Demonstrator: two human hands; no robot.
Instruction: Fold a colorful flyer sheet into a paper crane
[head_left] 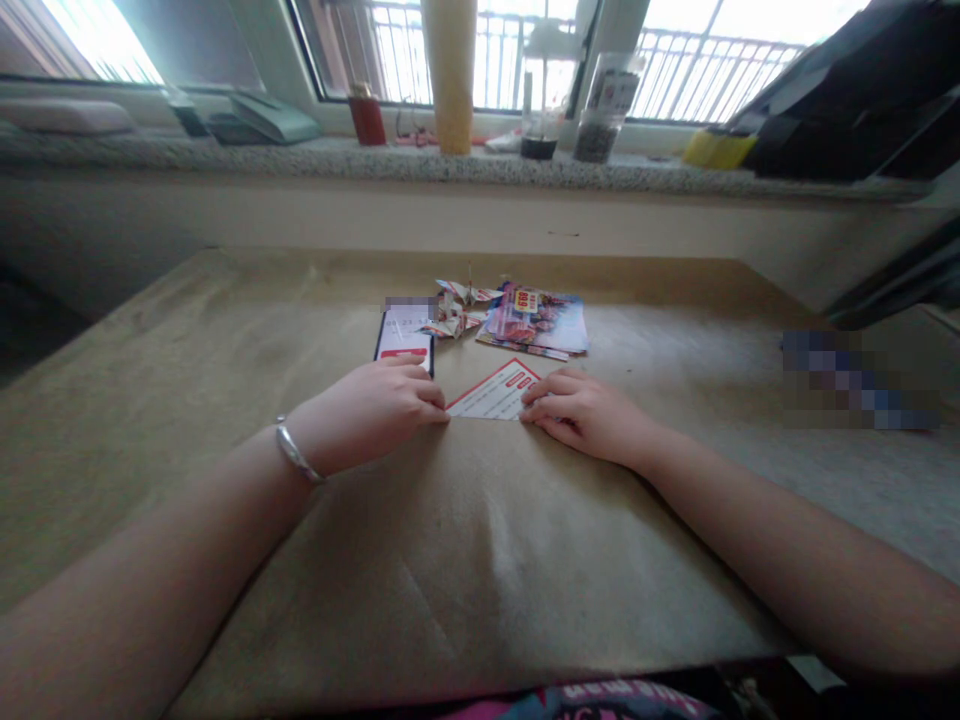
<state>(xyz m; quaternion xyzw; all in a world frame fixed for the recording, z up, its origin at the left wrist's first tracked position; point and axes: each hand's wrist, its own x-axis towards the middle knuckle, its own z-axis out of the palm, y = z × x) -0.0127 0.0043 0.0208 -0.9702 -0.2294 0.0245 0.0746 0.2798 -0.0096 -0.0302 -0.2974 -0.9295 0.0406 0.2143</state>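
A white paper with a red border [496, 393], folded into a triangle, lies on the brown paper-covered table [465, 540]. My left hand [375, 410], a silver bracelet on its wrist, has its fingers curled and pressing the paper's left corner. My right hand [589, 412] pinches and presses the paper's right corner. Just beyond lie a phone [405, 340] with its screen lit, folded paper cranes [459, 308] and a stack of colourful leaflets [538, 322].
A stone windowsill [450, 165] runs along the back with a red jar [367, 116], a tall yellow cylinder [450, 75], a glass container [604, 110] and a dark bag [847, 100] at the right. A blurred object [855, 385] lies at the table's right.
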